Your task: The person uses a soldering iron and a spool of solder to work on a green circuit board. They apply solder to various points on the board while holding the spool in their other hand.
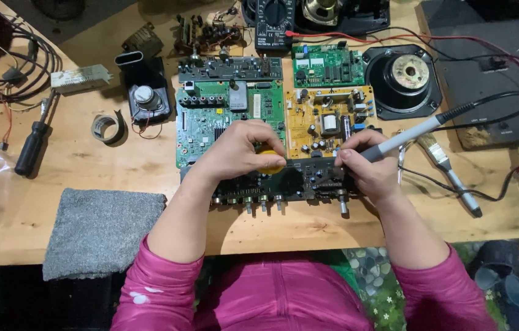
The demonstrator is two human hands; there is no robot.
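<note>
A: What are the two hands on?

B: A long dark circuit board with a row of metal knob shafts along its near edge (272,184). It lies flat on the pale wooden surface (149,159), just in front of the person in pink sleeves.

A: And the left hand (238,150)?

B: It rests on the board's far edge, its fingers (272,147) curled and pressed together around a small round yellow object (270,162), pinching it against the board.

A: The right hand (367,171)?

B: Its fingers are closed in a pen grip around a grey soldering iron with a black cord (403,138). The tip end points down at the board's right part, though the tip itself is hidden behind the hand. The cord runs off to the right.

A: What lies around?

B: Just behind the dark board sit a green circuit board (210,116) and a yellow circuit board (327,119), side by side. A black round loudspeaker (403,76) sits right of the yellow one. A small paintbrush with a pale handle (449,171) lies near the right hand. To the left are a folded grey cloth (100,230), a roll of tape (106,127) and a black-handled screwdriver (32,144), all well apart from the hands.
</note>
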